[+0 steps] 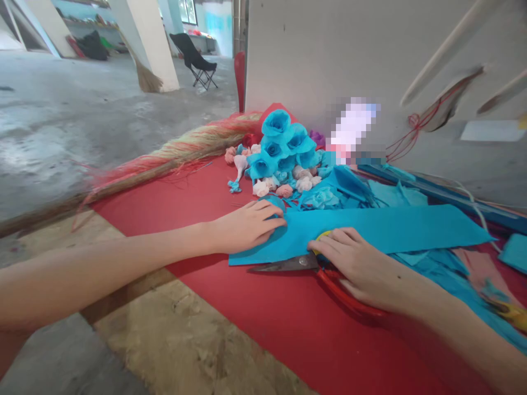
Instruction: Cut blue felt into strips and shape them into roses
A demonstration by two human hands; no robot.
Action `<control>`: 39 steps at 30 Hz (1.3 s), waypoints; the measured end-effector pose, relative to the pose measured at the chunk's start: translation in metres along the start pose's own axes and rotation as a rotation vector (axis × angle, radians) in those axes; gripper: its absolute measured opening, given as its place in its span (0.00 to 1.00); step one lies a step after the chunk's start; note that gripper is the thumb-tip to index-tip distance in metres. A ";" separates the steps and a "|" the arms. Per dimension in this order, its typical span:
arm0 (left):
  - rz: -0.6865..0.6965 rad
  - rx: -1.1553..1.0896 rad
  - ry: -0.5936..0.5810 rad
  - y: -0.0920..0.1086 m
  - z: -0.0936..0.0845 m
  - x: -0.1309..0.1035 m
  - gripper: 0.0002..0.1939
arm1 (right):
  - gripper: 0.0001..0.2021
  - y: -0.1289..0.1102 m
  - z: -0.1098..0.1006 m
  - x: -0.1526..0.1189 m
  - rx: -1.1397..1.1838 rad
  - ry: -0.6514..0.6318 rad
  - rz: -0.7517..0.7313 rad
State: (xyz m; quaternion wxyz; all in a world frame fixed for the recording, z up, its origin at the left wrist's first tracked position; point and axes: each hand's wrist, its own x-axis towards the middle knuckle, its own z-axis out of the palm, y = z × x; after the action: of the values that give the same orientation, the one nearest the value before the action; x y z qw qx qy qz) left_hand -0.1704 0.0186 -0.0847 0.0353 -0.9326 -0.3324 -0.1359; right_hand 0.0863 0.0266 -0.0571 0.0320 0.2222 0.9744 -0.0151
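Observation:
A long blue paper strip (370, 225) lies across the red sheet on the table. My left hand (247, 225) rests at the strip's left end, fingers curled over a small round blue piece (275, 203); whether it grips that piece is unclear. My right hand (346, 260) is closed on the scissors (302, 262), which have red and yellow handles. Their dark blades point left along the strip's lower edge, almost together. Behind the strip stands a cluster of blue paper flowers (274, 148), with small pink and white ones (284, 190) around its base.
Blue paper scraps (444, 274) and a second yellow-handled tool (510, 314) lie at the right. A bundle of red and yellow strands (177, 148) runs along the back left edge. A blurred bright object (352, 129) stands by the wall; a black chair (195, 55) is farther off.

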 end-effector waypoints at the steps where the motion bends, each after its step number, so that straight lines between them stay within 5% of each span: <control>1: 0.004 0.000 -0.001 0.000 0.000 0.000 0.15 | 0.21 0.000 -0.001 0.001 0.010 -0.004 -0.004; 22: -0.003 0.015 0.003 0.000 0.001 0.001 0.15 | 0.19 -0.005 0.003 -0.003 -0.071 0.056 -0.021; 39: -0.011 0.005 0.001 0.001 -0.001 0.000 0.15 | 0.16 -0.017 -0.009 0.025 0.016 -0.021 -0.062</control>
State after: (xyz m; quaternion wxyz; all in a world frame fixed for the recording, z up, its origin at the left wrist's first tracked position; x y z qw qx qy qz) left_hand -0.1699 0.0182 -0.0839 0.0372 -0.9307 -0.3378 -0.1355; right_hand 0.0563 0.0227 -0.0492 0.0401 0.1918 0.9803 -0.0260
